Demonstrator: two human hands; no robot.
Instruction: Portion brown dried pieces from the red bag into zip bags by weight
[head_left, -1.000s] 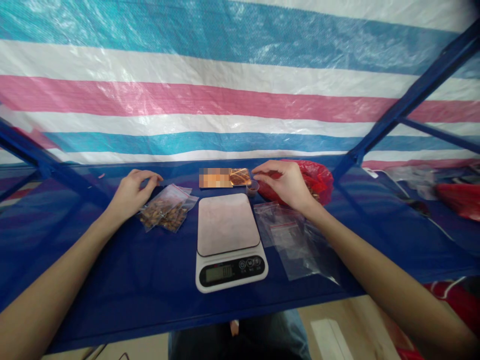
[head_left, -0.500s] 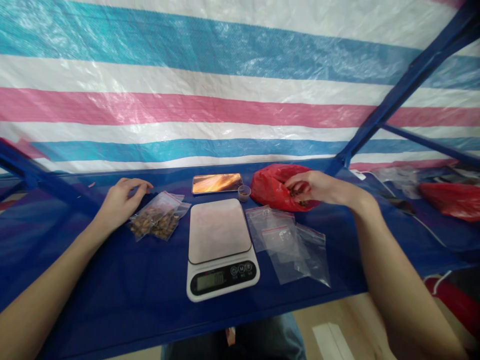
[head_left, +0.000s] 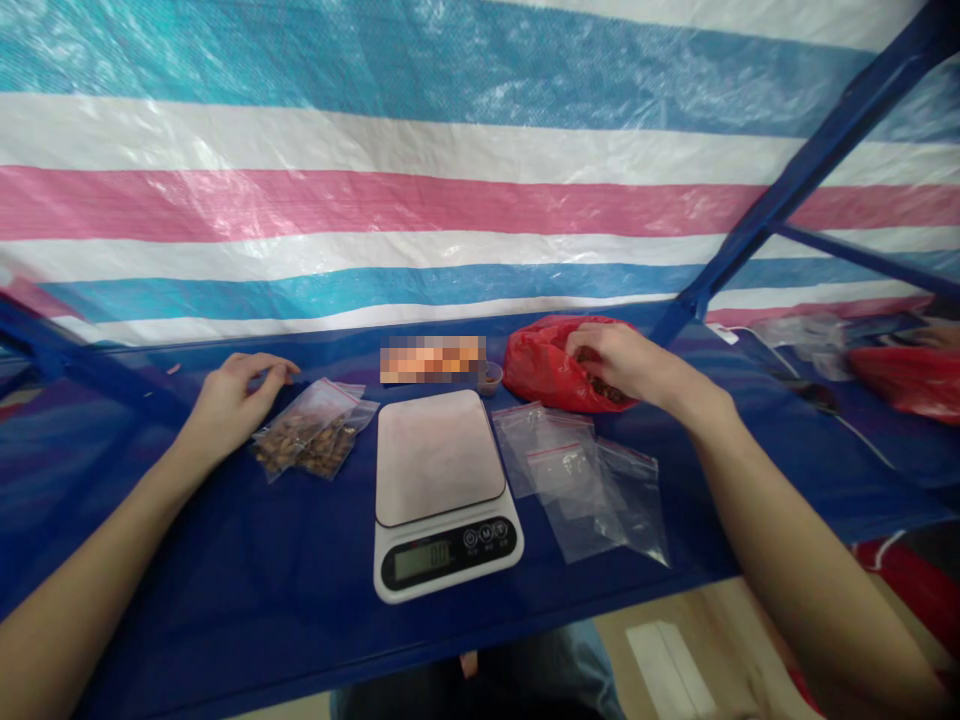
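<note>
My right hand (head_left: 611, 358) reaches into the mouth of a red plastic bag (head_left: 540, 365) holding small brown pieces. Its fingertips are hidden inside, so I cannot see whether they grip anything. On the left, my left hand (head_left: 240, 390) rests on the blue table with thumb and fingers apart, holding nothing. Beside it lie filled zip bags (head_left: 311, 435) of brown pieces. Between my hands stands a white kitchen scale (head_left: 441, 460) with a bare plate, its display apparently reading 0.0. Several flat clear zip bags (head_left: 577, 490) overlap to the scale's right.
A small clear cup (head_left: 490, 378) stands behind the scale, next to a blurred-out flat rectangle (head_left: 433, 360). Blue frame bars (head_left: 780, 200) rise at both sides before a striped plastic sheet (head_left: 420, 200). Another red bag (head_left: 907, 382) lies at the far right.
My right hand has gone deeper into the red bag, and its fingers have passed out of sight. The left hand stays resting in place. The view has shifted slightly.
</note>
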